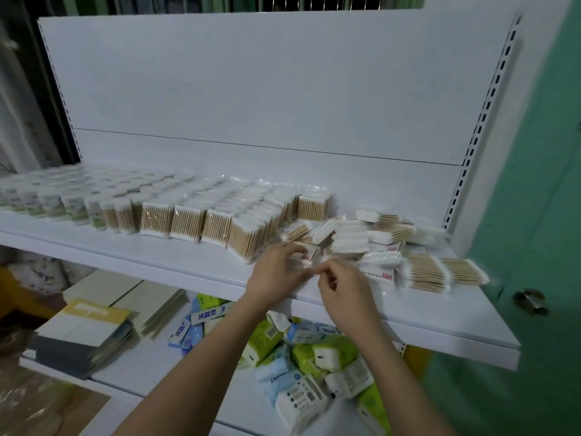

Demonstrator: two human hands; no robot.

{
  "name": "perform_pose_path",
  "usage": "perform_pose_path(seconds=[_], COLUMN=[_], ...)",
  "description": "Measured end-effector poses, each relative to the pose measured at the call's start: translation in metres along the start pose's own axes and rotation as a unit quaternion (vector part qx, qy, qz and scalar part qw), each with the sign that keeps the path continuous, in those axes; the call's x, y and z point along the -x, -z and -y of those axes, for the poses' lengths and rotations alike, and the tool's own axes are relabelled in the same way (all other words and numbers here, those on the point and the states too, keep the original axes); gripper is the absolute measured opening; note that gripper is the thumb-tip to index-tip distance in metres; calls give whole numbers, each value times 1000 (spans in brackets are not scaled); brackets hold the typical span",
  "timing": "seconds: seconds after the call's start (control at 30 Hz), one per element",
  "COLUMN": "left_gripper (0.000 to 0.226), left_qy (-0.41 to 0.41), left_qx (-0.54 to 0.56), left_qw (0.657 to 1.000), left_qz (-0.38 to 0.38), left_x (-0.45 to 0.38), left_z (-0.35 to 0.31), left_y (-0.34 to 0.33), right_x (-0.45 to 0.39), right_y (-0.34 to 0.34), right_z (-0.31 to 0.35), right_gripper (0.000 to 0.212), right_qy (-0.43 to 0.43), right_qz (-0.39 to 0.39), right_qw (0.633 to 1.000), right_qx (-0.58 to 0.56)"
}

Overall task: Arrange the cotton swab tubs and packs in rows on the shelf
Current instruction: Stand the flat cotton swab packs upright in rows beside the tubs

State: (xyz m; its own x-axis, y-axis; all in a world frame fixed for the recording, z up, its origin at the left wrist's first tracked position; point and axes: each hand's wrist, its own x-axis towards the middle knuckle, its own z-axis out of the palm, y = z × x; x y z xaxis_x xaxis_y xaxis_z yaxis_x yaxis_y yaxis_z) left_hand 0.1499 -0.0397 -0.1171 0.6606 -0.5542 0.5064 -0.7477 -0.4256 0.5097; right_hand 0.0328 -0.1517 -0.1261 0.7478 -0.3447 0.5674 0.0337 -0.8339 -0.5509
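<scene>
Left hand (276,265) and right hand (341,283) close together over the shelf (188,262) front edge, fingers curled, pinching a small pack (305,254), blurred. Upright packs (188,221) in rows alongside tubs (50,202) at left; loose heap (386,243) at right.

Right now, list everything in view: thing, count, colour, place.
tubs: many, pale green-white, rows, shelf left.
upright packs: many, tan sticks, white tips, rows mid-shelf.
loose packs: a heap, same colours, shelf right.
shelf: one, white.
tissue packs: a pile, green, blue, white, lower shelf.
toothpaste boxes: a few, blue-white, lower shelf.
flat booklets: a stack, cream, grey, lower left.
door: green, right.
left hand, right hand: fingers pinch a pack.
</scene>
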Motion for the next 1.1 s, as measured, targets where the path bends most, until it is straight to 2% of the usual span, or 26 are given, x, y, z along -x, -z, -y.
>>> perform_pose_path(seconds=[0.17, 0.27, 0.33, 0.43, 0.53, 0.6, 0.7, 0.83, 0.87, 0.93, 1.0, 1.1], left_gripper=[28, 15, 11, 19, 29, 31, 36, 69, 67, 46, 23, 26], left_qy=[32, 59, 68, 67, 52, 52, 50, 48, 56, 60, 33, 9], left_qx=[45, 146, 223, 305, 330, 346, 376, 401, 406, 395, 340, 270], left_qw=[998, 987, 972, 949, 942, 937, 925, 914, 909, 911, 931, 951], left_qz=[-19, -28, -24, -31, -33, -24, 4, 50, 68, 99, 128, 153], left_x=[3, 7, 9, 14, 16, 16, 16, 15, 15, 12, 5, -8], left_z=[2, 2, 5, 7, 8, 9, 10, 7, 5, 1, -2, 0], left_y=[2, 10, 18, 27, 30, 31, 32, 35, 39, 52, 70, 107], right_x=[1, 2, 2, 2, 3, 2, 2, 3, 4, 3, -3, -18], right_y=[1, 4, 6, 7, 7, 8, 9, 10, 11, 12, 14, 10], right_z=[-1, -2, -1, -1, -2, -2, -2, -1, -1, 0, 4, 21], right_gripper=[13, 8, 13, 33, 51, 52, 43, 36, 38, 36, 28, 25], right_qy=[-14, -38, -49, -28, -5, 7, 8, -34, -52, -84, -97, -98], right_qz=[2, -5, -9, -8, 25, 36, 30, 11, 11, 22, 42, 84], right_qw=[1000, 998, 996, 996, 994, 993, 992, 986, 981, 966, 954, 931], right_qx=[-23, -56, -70, -86, -104, -115, -124, -163, -187, -242, -280, -343])
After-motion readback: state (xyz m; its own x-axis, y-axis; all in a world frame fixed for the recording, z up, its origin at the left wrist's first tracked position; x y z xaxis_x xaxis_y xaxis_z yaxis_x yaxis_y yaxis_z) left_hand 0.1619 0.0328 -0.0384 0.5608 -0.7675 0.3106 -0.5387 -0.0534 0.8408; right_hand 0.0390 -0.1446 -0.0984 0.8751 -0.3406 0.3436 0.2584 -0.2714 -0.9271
